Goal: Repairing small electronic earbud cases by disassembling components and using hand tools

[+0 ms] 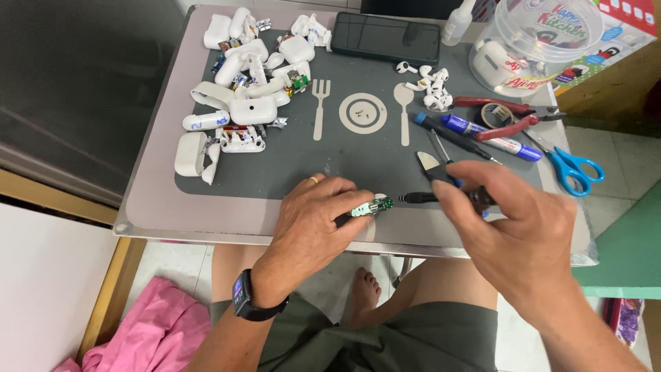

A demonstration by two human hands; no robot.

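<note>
My left hand (313,220) rests on the front of the grey mat (275,165) and pinches a small green circuit board (372,207) with a dark part behind it. My right hand (513,220) grips a black-handled tool (441,197) whose thin tip points left at the board's end. A ring sits on my left hand and a dark watch (242,297) on that wrist.
A pile of opened white earbud cases (244,89) fills the mat's back left. Loose white earbuds (430,83), a black phone (385,38), red pliers (506,117), a blue marker (492,138), blue scissors (568,165) and a clear tub (537,41) lie behind and right.
</note>
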